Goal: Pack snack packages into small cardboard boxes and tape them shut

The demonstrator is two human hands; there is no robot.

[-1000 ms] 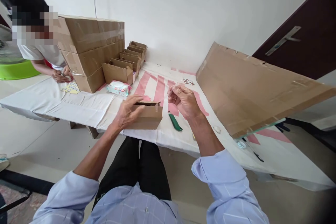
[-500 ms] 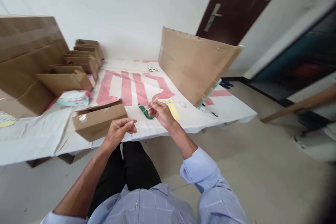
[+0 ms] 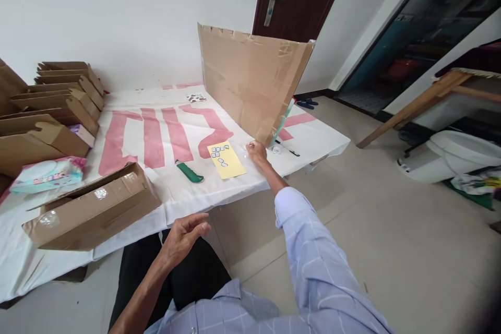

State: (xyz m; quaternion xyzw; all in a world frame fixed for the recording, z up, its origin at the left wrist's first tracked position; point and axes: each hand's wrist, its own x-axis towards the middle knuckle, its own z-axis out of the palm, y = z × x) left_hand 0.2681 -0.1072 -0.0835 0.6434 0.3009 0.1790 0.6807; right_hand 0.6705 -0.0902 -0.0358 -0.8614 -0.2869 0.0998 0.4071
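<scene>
My right hand reaches out to the white, pink-striped tablecloth. It rests just right of a yellow sheet that carries small stickers, with its fingers tucked together over a small clear thing I cannot make out. My left hand hovers over my lap below the table edge, its fingers loosely apart and holding nothing. A green-handled knife lies left of the yellow sheet. A taped cardboard box sits at the near left edge.
A large cardboard sheet stands tilted just behind my right hand. Open cardboard boxes line the far left, with a wipes pack in front. A pen lies by the sheet's foot. A wooden table stands at right.
My view swung right. My right hand moved from above the knife out past the yellow sheet. My left hand let go of the box and dropped toward my lap.
</scene>
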